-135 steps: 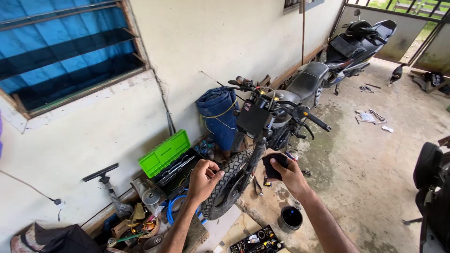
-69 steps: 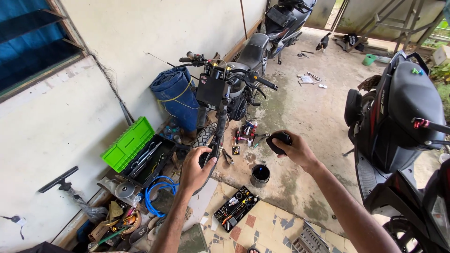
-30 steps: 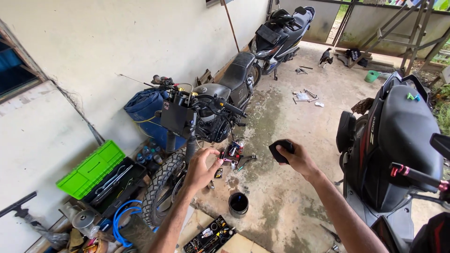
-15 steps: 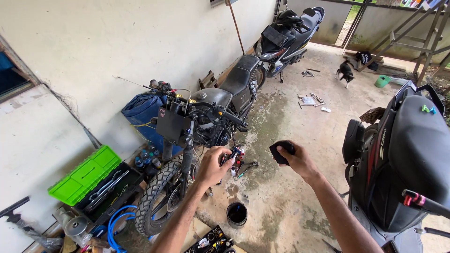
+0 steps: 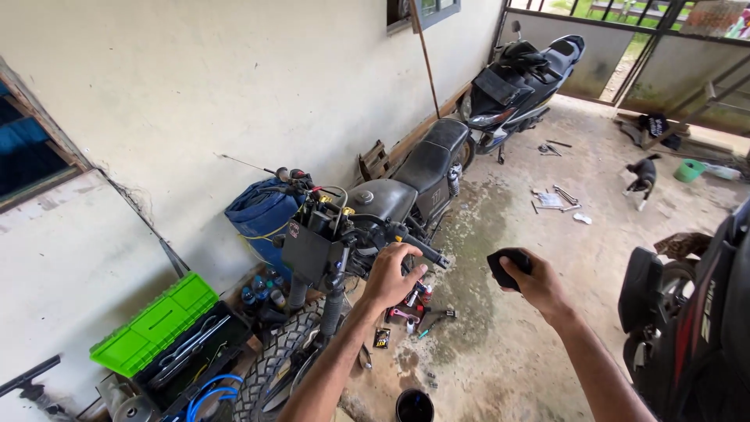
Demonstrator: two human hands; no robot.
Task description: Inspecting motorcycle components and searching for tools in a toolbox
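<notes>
A person's left hand [image 5: 388, 275] reaches toward the right handlebar grip [image 5: 426, 252] of a stripped dark motorcycle [image 5: 375, 205], fingers loosely curled, holding nothing, the bar end just beside the fingertips and pointing rightward; the right hand [image 5: 537, 283], farther right, pinches a small black part [image 5: 506, 266]; beyond, a parked scooter [image 5: 519, 78] stands by the wall
</notes>
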